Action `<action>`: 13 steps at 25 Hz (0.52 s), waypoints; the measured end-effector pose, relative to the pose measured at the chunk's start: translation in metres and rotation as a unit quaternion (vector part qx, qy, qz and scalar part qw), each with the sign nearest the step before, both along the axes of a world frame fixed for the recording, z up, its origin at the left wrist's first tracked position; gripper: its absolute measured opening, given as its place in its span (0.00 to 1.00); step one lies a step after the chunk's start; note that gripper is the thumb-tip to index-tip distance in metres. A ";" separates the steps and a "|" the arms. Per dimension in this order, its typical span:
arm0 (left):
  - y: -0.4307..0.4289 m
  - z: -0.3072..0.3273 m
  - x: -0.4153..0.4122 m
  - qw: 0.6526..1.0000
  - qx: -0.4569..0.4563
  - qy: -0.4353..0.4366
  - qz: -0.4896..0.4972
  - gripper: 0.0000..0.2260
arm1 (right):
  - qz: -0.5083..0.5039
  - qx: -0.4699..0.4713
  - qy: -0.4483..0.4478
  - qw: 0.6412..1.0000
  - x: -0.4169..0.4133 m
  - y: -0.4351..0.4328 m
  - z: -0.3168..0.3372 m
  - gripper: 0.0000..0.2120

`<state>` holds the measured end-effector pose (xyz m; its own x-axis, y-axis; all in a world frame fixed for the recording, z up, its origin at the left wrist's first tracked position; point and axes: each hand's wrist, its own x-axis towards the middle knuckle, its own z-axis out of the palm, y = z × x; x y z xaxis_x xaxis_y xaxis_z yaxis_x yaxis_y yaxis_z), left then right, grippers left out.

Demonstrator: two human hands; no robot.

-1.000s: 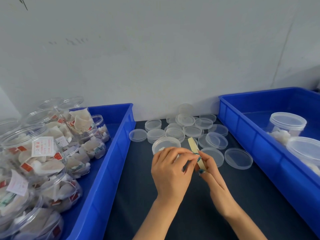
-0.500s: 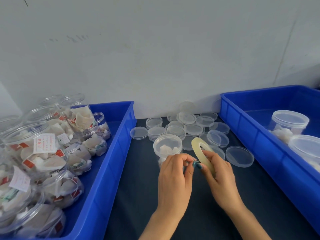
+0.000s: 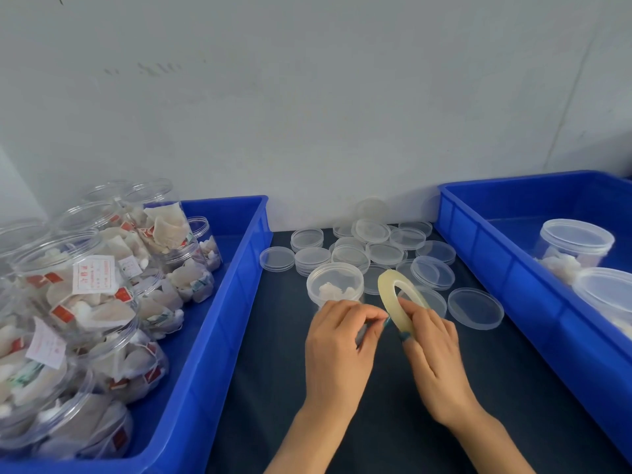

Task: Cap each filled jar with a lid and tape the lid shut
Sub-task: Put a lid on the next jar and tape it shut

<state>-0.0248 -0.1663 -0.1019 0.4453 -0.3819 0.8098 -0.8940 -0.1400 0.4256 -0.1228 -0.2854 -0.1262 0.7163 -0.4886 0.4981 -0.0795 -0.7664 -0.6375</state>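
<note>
A small clear jar (image 3: 334, 281) with white pieces inside and a lid on top stands on the dark table, just beyond my hands. My right hand (image 3: 431, 354) grips a thin yellowish roll of tape (image 3: 393, 300), held upright on edge. My left hand (image 3: 340, 347) pinches at the roll's lower edge, thumb against fingertips, where the tape end seems to be. Loose clear lids (image 3: 369, 249) lie in a heap behind the jar.
A blue bin (image 3: 219, 336) at the left holds several filled, uncapped jars (image 3: 85, 295). Another blue bin (image 3: 506, 268) at the right holds capped jars (image 3: 576, 242). A white wall stands close behind the table.
The tape roll turned from edge-on to showing its ring face and rose slightly. My left hand drew back off the jar, which is in plain sight now.
</note>
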 end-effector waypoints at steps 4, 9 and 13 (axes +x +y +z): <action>0.010 -0.001 -0.002 1.000 -0.022 0.008 0.015 0.01 | -0.065 -0.143 0.009 0.987 0.000 -0.002 -0.002 0.20; 0.025 0.002 -0.010 0.998 -0.020 0.064 0.007 0.01 | -0.207 -0.150 0.013 0.967 -0.002 -0.012 0.007 0.25; 0.031 0.005 0.000 0.988 -0.048 0.146 0.013 0.05 | -0.211 -0.145 0.049 0.966 0.003 -0.007 0.013 0.26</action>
<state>-0.0243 -0.1352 -0.0974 0.6735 -0.2942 0.6781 -0.7283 -0.1076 0.6767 -0.1202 -0.2925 -0.1137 0.5350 -0.5978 0.5970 -0.4724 -0.7975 -0.3753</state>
